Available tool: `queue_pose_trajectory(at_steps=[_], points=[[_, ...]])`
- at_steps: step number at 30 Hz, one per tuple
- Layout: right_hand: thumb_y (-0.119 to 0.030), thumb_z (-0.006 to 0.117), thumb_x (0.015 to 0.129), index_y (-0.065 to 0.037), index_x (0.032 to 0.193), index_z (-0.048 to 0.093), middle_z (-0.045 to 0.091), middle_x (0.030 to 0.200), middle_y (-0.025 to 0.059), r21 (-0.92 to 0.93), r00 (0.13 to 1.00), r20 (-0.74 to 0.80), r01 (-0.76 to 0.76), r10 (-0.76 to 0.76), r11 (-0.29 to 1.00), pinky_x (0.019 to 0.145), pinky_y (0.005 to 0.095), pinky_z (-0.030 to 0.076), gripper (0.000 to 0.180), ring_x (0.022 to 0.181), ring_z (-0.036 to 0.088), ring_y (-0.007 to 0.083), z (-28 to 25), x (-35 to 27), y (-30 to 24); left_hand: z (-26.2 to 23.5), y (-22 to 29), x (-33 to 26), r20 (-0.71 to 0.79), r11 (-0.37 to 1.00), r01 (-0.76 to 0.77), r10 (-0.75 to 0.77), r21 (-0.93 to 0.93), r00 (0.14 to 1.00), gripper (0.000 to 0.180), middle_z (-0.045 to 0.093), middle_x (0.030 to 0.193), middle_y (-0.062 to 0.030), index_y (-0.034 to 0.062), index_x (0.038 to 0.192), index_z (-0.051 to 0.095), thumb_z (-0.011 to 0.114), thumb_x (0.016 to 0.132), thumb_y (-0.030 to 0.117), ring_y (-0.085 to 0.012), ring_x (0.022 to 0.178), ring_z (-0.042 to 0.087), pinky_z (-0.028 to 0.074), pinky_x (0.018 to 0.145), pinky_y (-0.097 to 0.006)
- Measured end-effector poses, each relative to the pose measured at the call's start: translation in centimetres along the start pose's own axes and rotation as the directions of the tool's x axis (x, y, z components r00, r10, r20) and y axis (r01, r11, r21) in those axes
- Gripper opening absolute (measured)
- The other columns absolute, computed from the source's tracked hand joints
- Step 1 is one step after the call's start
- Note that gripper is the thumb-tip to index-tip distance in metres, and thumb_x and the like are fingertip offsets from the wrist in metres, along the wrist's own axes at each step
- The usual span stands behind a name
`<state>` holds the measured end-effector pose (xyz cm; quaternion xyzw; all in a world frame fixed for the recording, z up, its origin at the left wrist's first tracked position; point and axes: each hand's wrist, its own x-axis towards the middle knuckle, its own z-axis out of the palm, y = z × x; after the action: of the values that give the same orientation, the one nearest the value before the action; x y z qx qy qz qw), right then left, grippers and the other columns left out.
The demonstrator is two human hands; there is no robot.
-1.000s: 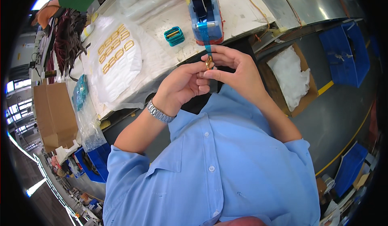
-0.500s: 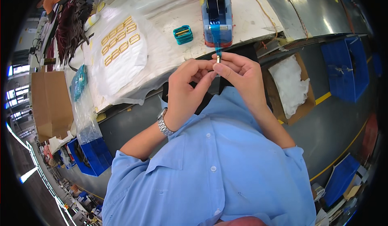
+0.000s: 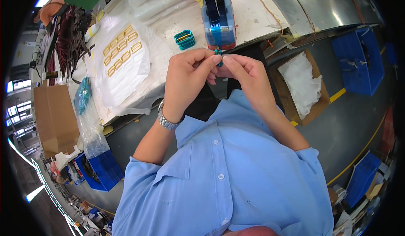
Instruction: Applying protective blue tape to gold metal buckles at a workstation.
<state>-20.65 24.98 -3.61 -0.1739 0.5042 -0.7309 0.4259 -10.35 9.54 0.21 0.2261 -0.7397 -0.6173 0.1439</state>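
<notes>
Wrapping step, by the look: left hand and right hand pinching small tape-wrapped part just below blue tape dispenser. Next probably needs tape pressed flat.

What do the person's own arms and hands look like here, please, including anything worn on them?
Both hands are bare, with no gloves. The left hand has a silver metal-link wristwatch on its wrist. The right hand wears nothing visible on hand or wrist. Both forearms are bare below the short sleeves of a light blue button-up shirt with pale buttons down its front.
</notes>
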Motion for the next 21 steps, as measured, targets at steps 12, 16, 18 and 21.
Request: queue_pose_trajectory(at_steps=[12,16,18,21], points=[[-0.008,0.077,0.100,0.011,0.150,0.053,0.076,0.129,0.0160,-0.198,0.992,0.123,0.063,-0.039,0.978,0.101,0.0308,0.057,0.058,0.114,0.072,0.0148,-0.9,2.2,-1.7,-2.1,1.5,2.9,0.225,0.973,0.228,-0.213,-0.045,0.951,0.023,0.067,0.074,-0.0006,-0.0034,0.092,0.075,0.076,0.101,0.017,-0.0071,0.060,0.062,0.054,0.053,-0.023],[-0.006,0.078,0.099,0.011,0.149,0.054,0.077,0.126,0.0152,-0.201,0.987,0.143,0.106,-0.078,0.974,0.100,0.0305,0.058,0.058,0.114,0.072,0.0144,-0.6,1.9,-2.0,-2.6,1.6,3.1,0.264,0.963,0.252,-0.220,-0.095,0.939,0.026,0.065,0.072,0.0000,-0.0017,0.087,0.073,0.077,0.101,0.019,-0.0067,0.060,0.061,0.053,0.052,-0.022],[-0.006,0.079,0.098,0.010,0.149,0.055,0.077,0.123,0.0146,-0.188,0.984,0.165,0.104,-0.073,0.977,0.098,0.0298,0.058,0.059,0.112,0.073,0.0148,-0.6,1.9,-2.3,-2.8,1.6,3.5,0.308,0.934,0.332,-0.279,-0.135,0.910,0.031,0.062,0.070,0.0007,0.0017,0.079,0.069,0.078,0.101,0.022,-0.0072,0.058,0.060,0.052,0.050,-0.023],[-0.006,0.080,0.097,0.009,0.146,0.058,0.078,0.122,0.0136,-0.184,0.982,0.172,0.103,-0.071,0.977,0.097,0.0293,0.058,0.056,0.110,0.074,0.0148,-0.6,2.1,-2.4,-2.9,1.6,3.9,0.329,0.900,0.401,-0.331,-0.172,0.884,0.035,0.059,0.069,0.0020,0.0052,0.076,0.065,0.078,0.101,0.024,-0.0078,0.056,0.057,0.051,0.049,-0.025]])
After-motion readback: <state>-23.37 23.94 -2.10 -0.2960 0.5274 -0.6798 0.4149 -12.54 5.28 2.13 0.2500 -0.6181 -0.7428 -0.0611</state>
